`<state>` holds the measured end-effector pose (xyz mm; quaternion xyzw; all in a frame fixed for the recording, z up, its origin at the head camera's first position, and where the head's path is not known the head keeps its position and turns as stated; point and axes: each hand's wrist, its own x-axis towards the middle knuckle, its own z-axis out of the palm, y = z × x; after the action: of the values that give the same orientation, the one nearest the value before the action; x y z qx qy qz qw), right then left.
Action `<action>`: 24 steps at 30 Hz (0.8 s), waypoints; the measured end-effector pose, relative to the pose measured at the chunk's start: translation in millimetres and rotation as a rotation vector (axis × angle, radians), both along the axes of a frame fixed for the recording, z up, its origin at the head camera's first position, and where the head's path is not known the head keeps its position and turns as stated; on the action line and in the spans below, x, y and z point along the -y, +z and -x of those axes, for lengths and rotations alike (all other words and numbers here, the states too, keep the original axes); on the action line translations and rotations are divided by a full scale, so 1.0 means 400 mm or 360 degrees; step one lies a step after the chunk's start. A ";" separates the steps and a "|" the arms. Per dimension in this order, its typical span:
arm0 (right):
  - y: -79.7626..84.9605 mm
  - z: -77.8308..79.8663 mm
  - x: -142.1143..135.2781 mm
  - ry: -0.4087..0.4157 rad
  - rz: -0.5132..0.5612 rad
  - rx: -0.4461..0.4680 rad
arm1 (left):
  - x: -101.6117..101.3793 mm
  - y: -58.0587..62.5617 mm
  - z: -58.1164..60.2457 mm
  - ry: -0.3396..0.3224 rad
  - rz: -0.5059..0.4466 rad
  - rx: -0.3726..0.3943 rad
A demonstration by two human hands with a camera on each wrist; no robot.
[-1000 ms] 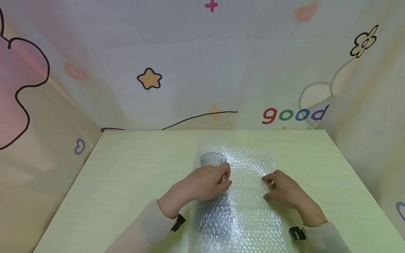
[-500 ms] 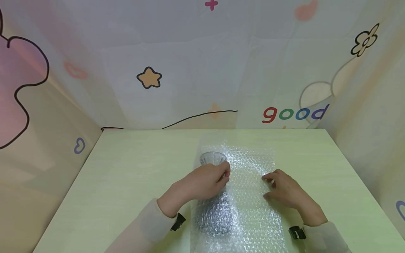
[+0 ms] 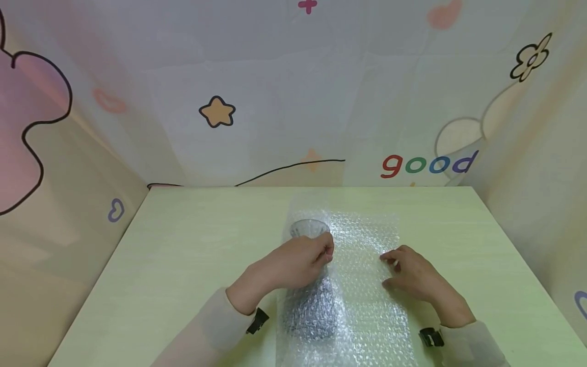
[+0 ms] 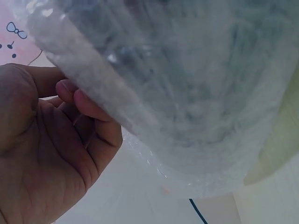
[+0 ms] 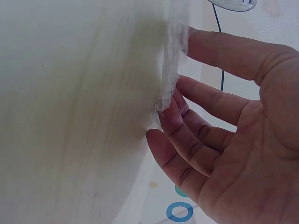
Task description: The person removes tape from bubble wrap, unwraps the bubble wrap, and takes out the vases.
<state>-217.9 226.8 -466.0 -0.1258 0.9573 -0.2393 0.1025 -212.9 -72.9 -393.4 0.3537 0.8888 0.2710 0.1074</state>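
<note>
A sheet of bubble wrap (image 3: 371, 300) lies on the table, with a clear ribbed glass vessel (image 3: 310, 227) lying along its left part. A layer of the wrap covers much of the vessel, whose round rim faces the back wall. My left hand (image 3: 293, 262) is over the vessel, its curled fingers and thumb pinching the edge of the covering layer, as the left wrist view shows close up. At the sheet's right edge, my right hand (image 3: 416, 278) touches the wrap with thumb and fingertips spread apart. The middle of the vessel is hidden under my left hand.
The pale green table (image 3: 206, 229) extends to both sides of the wrap. Printed cloth walls (image 3: 284, 102) enclose it at the back, left and right. A small black device (image 3: 258, 321) is on the left wrist, and another one (image 3: 431, 337) on the right.
My left thumb has drawn in toward the fingertips, and the wrap layer under that hand has shifted slightly. My right hand has stayed in place.
</note>
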 end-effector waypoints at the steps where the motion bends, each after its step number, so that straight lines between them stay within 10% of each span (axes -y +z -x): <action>1: 0.001 0.000 0.000 0.0001 -0.0002 -0.0002 | 0.001 0.001 0.001 -0.0001 -0.0008 0.0007; 24: -0.005 0.003 0.003 -0.0052 -0.0005 0.0039 | 0.048 0.014 -0.004 -0.0019 -0.0211 0.0194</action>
<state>-219.2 225.4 -468.0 -0.1069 0.9583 -0.2408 0.1106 -211.2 -91.9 -387.6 0.3483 0.8586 0.3496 0.1391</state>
